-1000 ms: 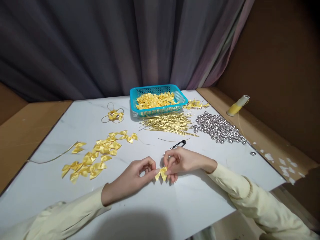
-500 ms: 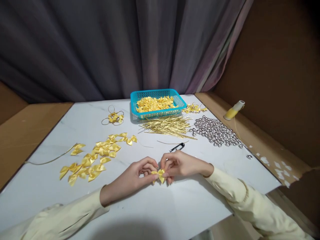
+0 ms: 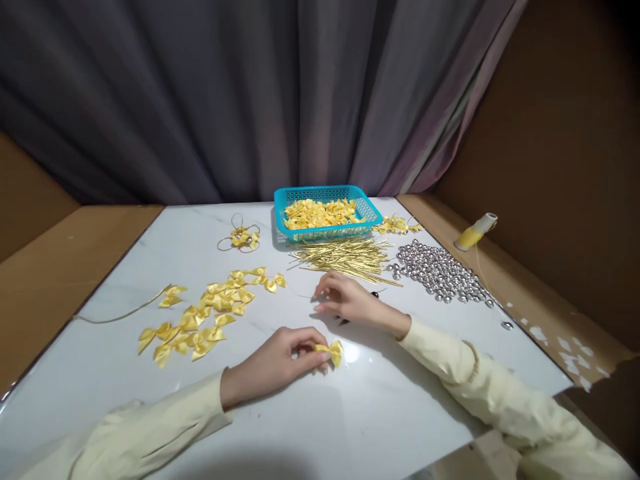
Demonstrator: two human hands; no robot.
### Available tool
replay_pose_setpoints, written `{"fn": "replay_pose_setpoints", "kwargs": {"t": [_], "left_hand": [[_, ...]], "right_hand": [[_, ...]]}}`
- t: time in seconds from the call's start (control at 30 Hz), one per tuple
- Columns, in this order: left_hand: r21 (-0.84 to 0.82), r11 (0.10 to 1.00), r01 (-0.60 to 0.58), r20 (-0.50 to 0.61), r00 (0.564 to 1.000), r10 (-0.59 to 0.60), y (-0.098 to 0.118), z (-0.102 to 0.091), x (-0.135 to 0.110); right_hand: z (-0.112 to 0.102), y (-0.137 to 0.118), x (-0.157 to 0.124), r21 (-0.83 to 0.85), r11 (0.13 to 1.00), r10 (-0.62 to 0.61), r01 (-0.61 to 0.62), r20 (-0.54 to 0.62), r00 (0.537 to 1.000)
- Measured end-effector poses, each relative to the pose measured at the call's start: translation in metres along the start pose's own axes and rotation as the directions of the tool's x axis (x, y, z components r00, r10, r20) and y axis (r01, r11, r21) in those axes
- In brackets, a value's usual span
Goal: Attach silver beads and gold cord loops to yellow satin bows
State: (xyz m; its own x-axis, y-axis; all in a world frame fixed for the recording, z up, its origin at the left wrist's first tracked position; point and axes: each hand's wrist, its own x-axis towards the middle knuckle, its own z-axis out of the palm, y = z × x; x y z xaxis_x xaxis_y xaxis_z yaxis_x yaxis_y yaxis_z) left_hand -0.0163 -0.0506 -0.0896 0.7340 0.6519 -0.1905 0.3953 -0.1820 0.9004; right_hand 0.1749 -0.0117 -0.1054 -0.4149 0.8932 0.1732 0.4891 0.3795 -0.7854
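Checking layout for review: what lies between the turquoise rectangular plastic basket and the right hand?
In the head view, a heap of thin, shiny gold strips lies between the basket and the right hand.

My right grip (image 3: pixel 349 298) is hiding most of a black tool (image 3: pixel 375 294), my left grip (image 3: pixel 285 361) part of a yellow bow (image 3: pixel 337 353). The view is cutting off my sleeves (image 3: pixel 165 430) and the curtain (image 3: pixel 280 93). Whether I'm touching the thin strand (image 3: pixel 300 295) is escaping me.

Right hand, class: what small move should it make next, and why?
The right hand should probably close its fingers on the thin strand: they look parted near its end, while the left hand holds a yellow bow.
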Motion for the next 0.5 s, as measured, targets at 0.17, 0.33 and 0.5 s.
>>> {"fn": "replay_pose_setpoints", "kwargs": {"t": [0.17, 0.33, 0.5], "left_hand": [[0.478, 0.815, -0.329, -0.278, 0.823, 0.495, -0.016, -0.007, -0.004], [0.691, 0.645, -0.324, -0.188, 0.782, 0.594, -0.025, -0.018, -0.004], [0.728, 0.649, -0.222, -0.196, 0.839, 0.507, -0.017, -0.028, -0.004]], "right_hand": [[0.032, -0.003, 0.036, -0.176, 0.984, 0.018, -0.033, -0.083, 0.996], [0.052, -0.006, 0.057, -0.236, 0.964, 0.098, -0.126, -0.127, 0.987], [0.059, -0.009, 0.071, -0.234, 0.957, 0.147, -0.174, -0.13, 0.981]]}}
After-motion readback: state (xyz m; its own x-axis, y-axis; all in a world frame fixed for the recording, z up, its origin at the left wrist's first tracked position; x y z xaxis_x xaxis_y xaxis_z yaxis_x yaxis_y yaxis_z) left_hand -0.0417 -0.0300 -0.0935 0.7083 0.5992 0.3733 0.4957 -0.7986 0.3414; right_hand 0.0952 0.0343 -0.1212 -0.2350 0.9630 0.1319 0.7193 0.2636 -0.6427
